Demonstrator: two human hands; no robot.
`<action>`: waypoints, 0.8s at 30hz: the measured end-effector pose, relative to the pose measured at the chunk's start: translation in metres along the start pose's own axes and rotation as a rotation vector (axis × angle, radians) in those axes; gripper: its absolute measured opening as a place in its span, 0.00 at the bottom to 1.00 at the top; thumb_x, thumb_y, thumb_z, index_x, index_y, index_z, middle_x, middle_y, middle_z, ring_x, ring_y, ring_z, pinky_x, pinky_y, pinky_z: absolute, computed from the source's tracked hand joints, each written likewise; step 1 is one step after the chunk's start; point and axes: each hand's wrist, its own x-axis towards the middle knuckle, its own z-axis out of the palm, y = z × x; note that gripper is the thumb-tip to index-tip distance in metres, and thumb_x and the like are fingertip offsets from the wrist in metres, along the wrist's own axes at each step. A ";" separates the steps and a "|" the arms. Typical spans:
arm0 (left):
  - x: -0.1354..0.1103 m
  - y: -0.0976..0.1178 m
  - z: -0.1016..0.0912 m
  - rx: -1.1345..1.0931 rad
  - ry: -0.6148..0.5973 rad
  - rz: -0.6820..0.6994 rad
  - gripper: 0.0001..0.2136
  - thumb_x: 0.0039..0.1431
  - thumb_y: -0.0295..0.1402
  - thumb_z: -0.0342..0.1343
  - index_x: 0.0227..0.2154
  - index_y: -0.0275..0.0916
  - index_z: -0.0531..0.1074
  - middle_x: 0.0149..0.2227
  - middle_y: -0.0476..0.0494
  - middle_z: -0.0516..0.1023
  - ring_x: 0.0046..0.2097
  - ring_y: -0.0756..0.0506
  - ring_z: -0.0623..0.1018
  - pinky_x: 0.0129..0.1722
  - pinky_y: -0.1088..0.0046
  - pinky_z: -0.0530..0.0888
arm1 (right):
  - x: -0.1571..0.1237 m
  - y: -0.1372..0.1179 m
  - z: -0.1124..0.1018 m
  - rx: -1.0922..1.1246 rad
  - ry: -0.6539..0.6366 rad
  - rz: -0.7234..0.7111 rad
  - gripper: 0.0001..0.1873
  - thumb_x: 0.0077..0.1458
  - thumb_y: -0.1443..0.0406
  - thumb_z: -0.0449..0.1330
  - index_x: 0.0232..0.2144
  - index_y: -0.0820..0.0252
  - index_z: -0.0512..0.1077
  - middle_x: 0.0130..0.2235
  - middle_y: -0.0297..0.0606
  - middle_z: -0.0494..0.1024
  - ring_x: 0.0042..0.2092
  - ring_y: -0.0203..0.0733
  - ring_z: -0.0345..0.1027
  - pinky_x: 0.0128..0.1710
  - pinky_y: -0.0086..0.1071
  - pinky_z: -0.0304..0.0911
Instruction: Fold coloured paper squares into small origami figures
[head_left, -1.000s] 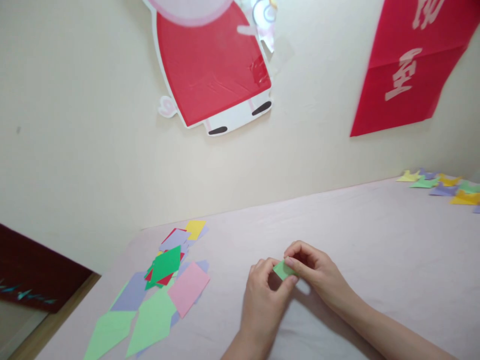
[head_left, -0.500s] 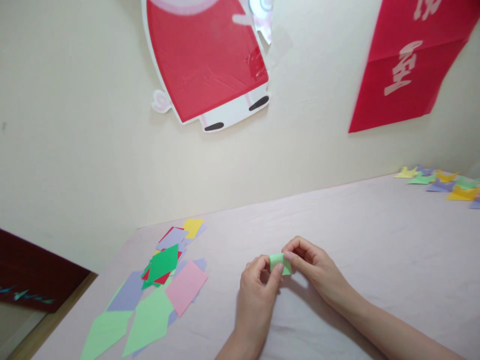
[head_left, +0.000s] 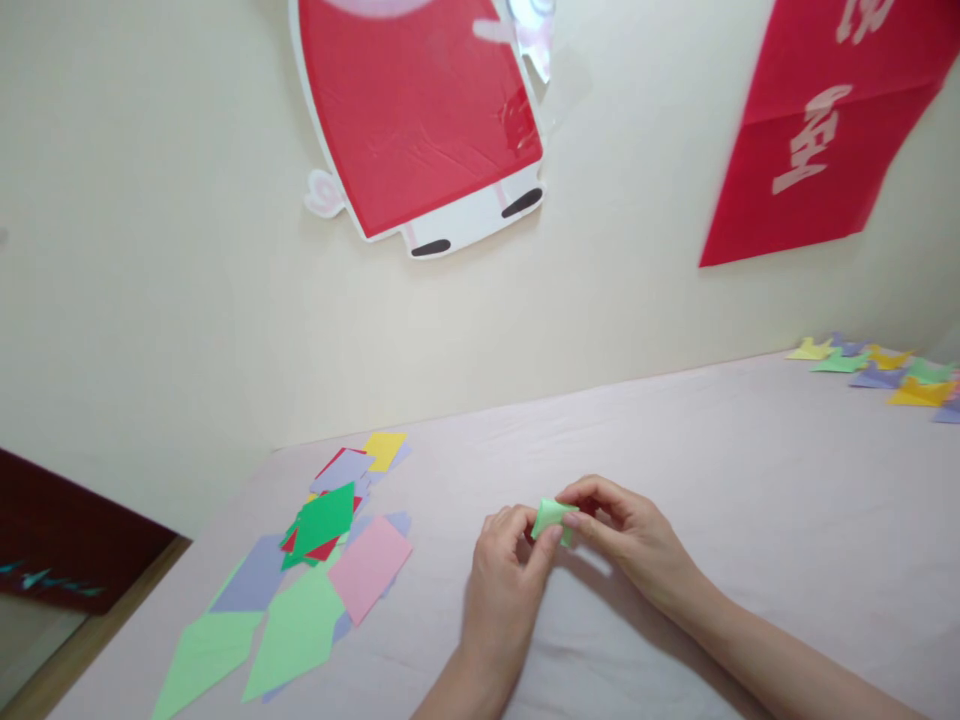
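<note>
A small folded piece of light green paper is held between both hands, just above the pale cloth-covered surface. My left hand pinches its left and lower edge, with the thumb on the near face. From the right, my right hand grips the other edge between thumb and fingers. Part of the paper is covered by the fingertips, so its exact folds cannot be made out.
Loose coloured sheets lie to the left, among them a pink sheet, a dark green sheet and a light green sheet. Several folded paper shapes stand at the far right, near the wall.
The green paper has tilted and looks narrower between the fingers, its upper edge now more curled or folded. Both hands have shifted slightly left. The whole view has moved a little too.
</note>
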 end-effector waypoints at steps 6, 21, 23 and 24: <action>0.000 -0.003 0.001 0.003 0.035 -0.012 0.07 0.61 0.35 0.54 0.29 0.41 0.73 0.30 0.48 0.74 0.36 0.45 0.71 0.37 0.72 0.64 | 0.001 -0.002 0.001 -0.077 0.047 -0.092 0.10 0.54 0.57 0.63 0.35 0.57 0.74 0.34 0.36 0.75 0.34 0.40 0.67 0.35 0.32 0.64; 0.001 0.000 -0.004 0.055 0.071 0.066 0.05 0.56 0.26 0.54 0.32 0.42 0.71 0.32 0.49 0.72 0.37 0.46 0.71 0.38 0.71 0.65 | 0.000 -0.008 0.002 -0.162 -0.081 -0.169 0.04 0.56 0.65 0.58 0.30 0.57 0.72 0.35 0.37 0.76 0.39 0.43 0.68 0.40 0.34 0.61; 0.002 -0.002 -0.007 0.026 0.135 0.117 0.09 0.56 0.25 0.56 0.39 0.42 0.69 0.37 0.48 0.73 0.41 0.45 0.71 0.41 0.71 0.66 | 0.000 -0.009 0.001 -0.174 -0.053 -0.179 0.04 0.55 0.66 0.58 0.29 0.57 0.72 0.34 0.37 0.76 0.38 0.43 0.68 0.39 0.34 0.60; 0.002 -0.004 -0.010 0.009 0.145 0.161 0.11 0.56 0.25 0.56 0.41 0.43 0.68 0.40 0.47 0.73 0.44 0.45 0.72 0.43 0.70 0.67 | 0.000 -0.009 0.001 -0.179 -0.037 -0.190 0.04 0.55 0.66 0.58 0.29 0.57 0.72 0.34 0.37 0.76 0.38 0.43 0.68 0.39 0.34 0.60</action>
